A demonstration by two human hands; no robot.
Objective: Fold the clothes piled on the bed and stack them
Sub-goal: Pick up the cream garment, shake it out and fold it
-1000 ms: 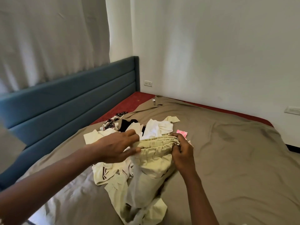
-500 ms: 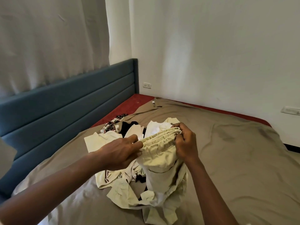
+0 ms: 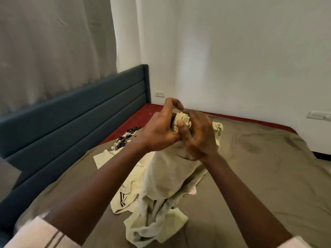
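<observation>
1. Above the bed (image 3: 259,176), left hand (image 3: 157,131) and right hand (image 3: 200,138) both clutch the cream garment (image 3: 168,169) by its bunched top.
2. Its hanging cloth hides much of the clothes pile (image 3: 125,196) beneath.

Arms extended, left hand (image 3: 159,131) and right hand (image 3: 199,139) together, gripping pale garment (image 3: 170,170)

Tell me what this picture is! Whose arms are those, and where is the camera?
No machine here: these are a person's two bare arms. The camera sits on their head, looking forward and down, so you see what they see. The left hand and right hand together grip the bunched top of a pale green garment, held up so it hangs down. Below it, more light clothes lie piled on the bed's brown sheet. A blue headboard stands at the left.
</observation>
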